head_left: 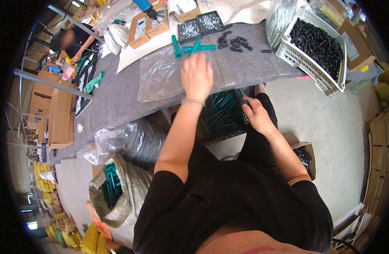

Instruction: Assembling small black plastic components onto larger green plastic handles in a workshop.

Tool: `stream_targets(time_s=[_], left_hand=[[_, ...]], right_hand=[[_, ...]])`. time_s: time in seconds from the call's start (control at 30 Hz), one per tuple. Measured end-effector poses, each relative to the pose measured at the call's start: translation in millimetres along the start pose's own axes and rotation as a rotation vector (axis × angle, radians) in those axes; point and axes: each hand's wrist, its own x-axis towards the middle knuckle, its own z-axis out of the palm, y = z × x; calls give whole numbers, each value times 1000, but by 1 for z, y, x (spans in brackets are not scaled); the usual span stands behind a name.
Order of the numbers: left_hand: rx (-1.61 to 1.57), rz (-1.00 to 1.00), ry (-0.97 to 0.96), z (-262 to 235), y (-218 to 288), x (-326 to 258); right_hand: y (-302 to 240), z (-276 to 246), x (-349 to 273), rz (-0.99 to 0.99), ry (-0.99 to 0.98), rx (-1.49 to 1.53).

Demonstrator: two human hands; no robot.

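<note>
My left hand (pixel 197 77) reaches over the table with its fingers stretched forward, slightly blurred. Just beyond its fingertips lie green plastic tubes: one slanting (pixel 195 46), one lying crosswise (pixel 207 48) and another to the left (pixel 176 45). Whether the fingertips touch the slanting tube I cannot tell. Below the table edge, my right hand (pixel 258 116) grips the right rim of a black plastic crate (pixel 226 136), which rests at my lap. Many dark green tubes (pixel 222 110) fill that crate. A clear plastic bag (pixel 158 80) lies flat left of my left hand.
Black trays of small pieces (pixel 189 31), loose black parts (pixel 236 42) and open cartons (pixel 139 31) line the table's back, under a blue power tool (pixel 143 6). A white crate (pixel 283 53) holds black parts. Left stand a woven sack (pixel 133 199) and another person (pixel 82 40).
</note>
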Motion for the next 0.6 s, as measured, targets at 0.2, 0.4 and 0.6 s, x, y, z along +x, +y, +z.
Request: stream_targets(time_s=[0.2,0.4,0.6], left_hand=[[149,-171,-364,38,-47,43],[-674,-304,-426,-17,2,-8],[-686,-83,-501,-47,24,-39]], right_hand=[[-44,-10,4,-31,-183,186],[-62,-34,19,148,-105,716],[-75,-35,35,39,-182,719]])
